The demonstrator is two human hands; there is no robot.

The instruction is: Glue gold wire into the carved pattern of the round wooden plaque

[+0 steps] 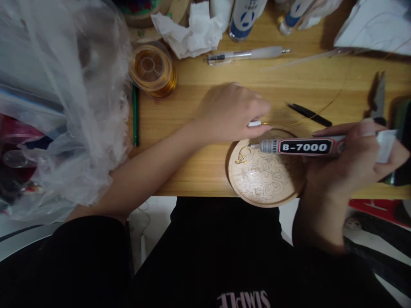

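My right hand [349, 158] is closed around a tube of B-7000 glue [305, 147], which lies almost level with its nozzle pointing left. Beneath the nozzle is a round wooden plate [266, 199] with a floral pattern drawn on it in dark lines. Bent gold wire [243, 156] sits on the plate's upper left, close to the nozzle tip. Just above the plate's far rim, my left hand [239, 112] is closed, with a small white cap [254, 123] between its fingers. From near that hand, a thin gold wire strand runs off to the right.
Black tweezers [310, 114] lie beyond the plate, with pliers [377, 98] to the right. A spool of gold wire [154, 70], a green pencil [135, 115] and plastic bags [80, 107] are on the left. A pen [250, 54], crumpled tissue [192, 32] and a bottle [244, 21] stand farther back.
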